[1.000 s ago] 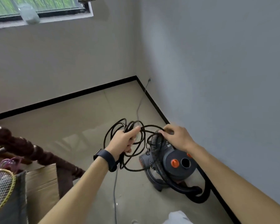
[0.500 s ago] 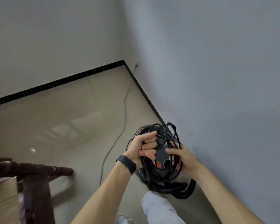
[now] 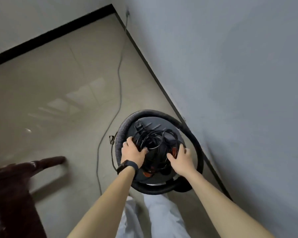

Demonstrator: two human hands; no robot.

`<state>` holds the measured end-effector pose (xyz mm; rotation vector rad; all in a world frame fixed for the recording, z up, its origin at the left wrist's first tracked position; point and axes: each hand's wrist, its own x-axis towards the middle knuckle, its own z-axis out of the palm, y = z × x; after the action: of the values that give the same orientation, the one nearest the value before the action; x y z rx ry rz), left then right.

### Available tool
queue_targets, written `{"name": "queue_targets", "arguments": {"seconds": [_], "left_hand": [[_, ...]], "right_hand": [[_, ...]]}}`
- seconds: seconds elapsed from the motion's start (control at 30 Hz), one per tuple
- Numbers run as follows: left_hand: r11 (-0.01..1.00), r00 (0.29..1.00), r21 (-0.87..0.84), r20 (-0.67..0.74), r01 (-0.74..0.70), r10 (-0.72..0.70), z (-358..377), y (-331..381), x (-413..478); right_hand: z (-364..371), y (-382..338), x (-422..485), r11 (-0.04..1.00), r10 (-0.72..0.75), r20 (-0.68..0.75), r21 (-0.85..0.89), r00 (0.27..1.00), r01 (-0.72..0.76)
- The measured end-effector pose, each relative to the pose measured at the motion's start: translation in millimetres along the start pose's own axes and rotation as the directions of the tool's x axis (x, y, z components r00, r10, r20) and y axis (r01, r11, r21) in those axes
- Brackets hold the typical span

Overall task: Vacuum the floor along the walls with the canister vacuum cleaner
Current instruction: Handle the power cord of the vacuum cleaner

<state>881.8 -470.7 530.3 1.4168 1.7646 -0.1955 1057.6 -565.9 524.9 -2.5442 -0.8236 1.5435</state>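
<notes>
The dark grey canister vacuum (image 3: 145, 123) stands on the tiled floor against the right wall, seen from above. Its black ribbed hose (image 3: 193, 134) is looped around the body. A tangled bundle of black power cord (image 3: 153, 140) lies on the vacuum's lid. My left hand (image 3: 132, 152), with a black watch on the wrist, grips the left side of the bundle, thumb tucked into the loops. My right hand (image 3: 181, 158) presses on the right side of the bundle with its fingers spread. Orange parts of the lid show between my hands.
A thin grey cable (image 3: 118, 93) runs across the floor to a socket (image 3: 127, 12) on the right wall near the corner. Black skirting (image 3: 155, 73) lines both walls. Dark wooden furniture (image 3: 15, 179) stands at lower left. My legs in light trousers (image 3: 155, 215) are just behind the vacuum.
The cord bundle came down from in front of me onto the vacuum's lid. Both hands followed it down, and my view tilted to look straight down on the canister.
</notes>
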Motion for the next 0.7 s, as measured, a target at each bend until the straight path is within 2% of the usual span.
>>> {"name": "queue_targets", "arguments": {"seconds": [0.03, 0.1, 0.17, 0.23, 0.27, 0.3, 0.33, 0.4, 0.47, 0.53, 0.6, 0.67, 0.7], "left_hand": [[0.996, 0.999, 0.082, -0.006, -0.032, 0.032, 5.8, -8.9, 5.5], [0.979, 0.995, 0.188, -0.029, -0.083, 0.090, 16.9, -22.7, 12.5], [0.968, 0.990, 0.229, -0.069, -0.105, 0.123, 24.2, -30.5, 15.5], [0.961, 0.980, 0.243, -0.113, -0.135, 0.166, 27.8, -34.0, 15.3], [0.961, 0.976, 0.234, -0.126, -0.146, 0.179, 28.6, -35.3, 15.2], [0.965, 0.972, 0.210, -0.141, -0.158, 0.190, 27.4, -35.9, 14.6], [0.967, 0.965, 0.182, -0.158, -0.179, 0.208, 25.3, -37.0, 13.6], [0.962, 0.946, 0.143, -0.196, -0.233, 0.258, 18.2, -41.1, 11.3], [0.960, 0.941, 0.130, -0.204, -0.249, 0.271, 9.7, -48.0, 11.0], [0.980, 0.956, 0.082, -0.217, -0.183, 0.197, 3.1, -56.8, 14.1], [0.998, 0.977, -0.013, -0.205, -0.063, 0.059, -1.7, -65.1, 22.2], [0.984, 0.995, -0.168, -0.073, 0.050, -0.063, -5.4, -72.5, 34.3], [0.961, 0.996, -0.259, 0.029, 0.094, -0.090, -6.4, -75.4, 40.9]], "right_hand": [[6.9, 0.4, 5.0, 0.995, 0.014, 0.015, -0.103, 1.000, -0.012], [12.3, -6.2, 5.5, 0.973, 0.004, -0.059, -0.229, 0.998, -0.017], [12.0, -17.4, -3.5, 0.973, -0.102, -0.256, -0.226, 0.961, 0.043], [13.9, -27.2, -11.2, 0.944, -0.318, -0.444, -0.228, 0.837, 0.238], [15.9, -35.1, -11.5, 0.906, -0.423, -0.473, -0.256, 0.773, 0.339], [17.2, -45.8, -9.7, 0.861, -0.507, -0.441, -0.297, 0.740, 0.413], [17.8, -58.6, -5.7, 0.829, -0.553, -0.369, -0.337, 0.747, 0.447], [14.0, -88.6, 12.8, 0.787, -0.511, -0.127, -0.468, 0.850, 0.402], [8.2, -116.8, 37.2, 0.697, -0.381, 0.087, -0.627, 0.920, 0.348], [5.3, -134.2, 57.5, 0.674, -0.277, 0.179, -0.664, 0.944, 0.323], [5.5, -142.3, 70.5, 0.737, -0.179, 0.251, -0.606, 0.951, 0.299], [10.3, -140.4, 70.4, 0.742, -0.099, 0.337, -0.602, 0.936, 0.295], [13.8, -136.1, 68.9, 0.734, -0.096, 0.327, -0.614, 0.940, 0.289]]}}
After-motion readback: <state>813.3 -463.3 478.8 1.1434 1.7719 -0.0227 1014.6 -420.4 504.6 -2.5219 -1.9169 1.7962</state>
